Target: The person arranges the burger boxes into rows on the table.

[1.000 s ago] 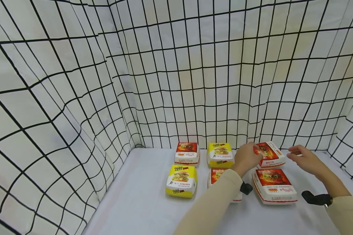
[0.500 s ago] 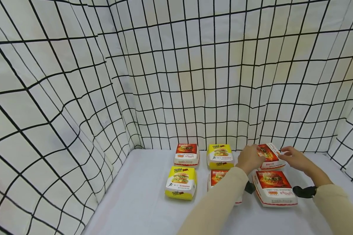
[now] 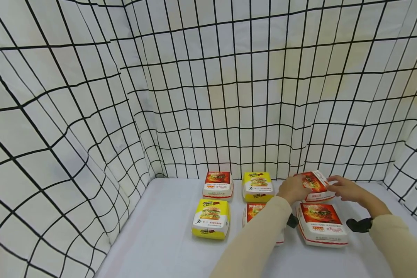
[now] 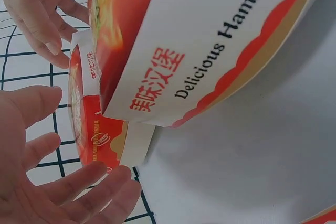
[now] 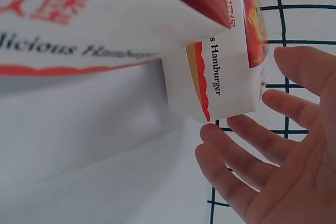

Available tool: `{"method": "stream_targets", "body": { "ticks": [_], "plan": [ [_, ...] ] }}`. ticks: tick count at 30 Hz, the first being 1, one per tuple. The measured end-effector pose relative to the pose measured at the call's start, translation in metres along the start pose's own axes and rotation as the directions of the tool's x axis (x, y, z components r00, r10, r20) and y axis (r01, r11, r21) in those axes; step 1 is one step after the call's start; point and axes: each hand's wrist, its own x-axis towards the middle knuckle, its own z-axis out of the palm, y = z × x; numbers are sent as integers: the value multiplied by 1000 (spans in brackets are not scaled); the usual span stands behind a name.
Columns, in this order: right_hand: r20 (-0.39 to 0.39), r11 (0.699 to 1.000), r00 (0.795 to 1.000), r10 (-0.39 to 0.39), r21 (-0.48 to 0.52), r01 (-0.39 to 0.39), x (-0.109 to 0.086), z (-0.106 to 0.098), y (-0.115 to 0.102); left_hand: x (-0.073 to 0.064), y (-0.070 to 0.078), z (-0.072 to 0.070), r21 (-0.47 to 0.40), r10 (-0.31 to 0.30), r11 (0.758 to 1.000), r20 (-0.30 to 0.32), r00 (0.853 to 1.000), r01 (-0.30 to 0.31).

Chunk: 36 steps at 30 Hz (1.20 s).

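In the head view, a red and white hamburger box (image 3: 315, 184) sits at the back right of the table, turned at an angle. My left hand (image 3: 292, 189) is at its left side, covering part of that edge. On the opposite side, the fingertips of my right hand (image 3: 347, 190) touch the box's right edge. Both wrist views show extended, spread fingers; the left hand (image 4: 42, 177) and right hand (image 5: 294, 150) lie flat-fingered beside the far box (image 5: 218, 80). Directly in front stands another red hamburger box (image 3: 321, 222), large in the left wrist view.
Left of my arms are two yellow hamburger boxes, one front (image 3: 211, 218) and one back (image 3: 258, 186), plus a red box (image 3: 217, 187). My left sleeve (image 3: 255, 241) partly hides another red box (image 3: 254, 210). Black netting (image 3: 215, 116) over white cloth encloses the white table (image 3: 153, 231).
My right hand has come in leftward from beside the back-right box to its right edge. That box has shifted slightly left between my hands. The other boxes stay in place.
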Motion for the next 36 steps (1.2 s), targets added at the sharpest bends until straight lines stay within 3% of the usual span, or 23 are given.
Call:
{"method": "stream_targets", "body": {
  "ticks": [14,28,36],
  "plan": [
    [79,1000,997,7,-23,-5,9,-2,9,-1,-2,2,39,21,999,32,999,-22],
    [113,999,994,-8,-38,13,3,-1,1,4,-7,10,55,27,998,-21,999,-25],
    [128,999,992,-15,-37,20,3,0,3,9,-8,10,87,35,996,-10,999,-34]
  ]
}}
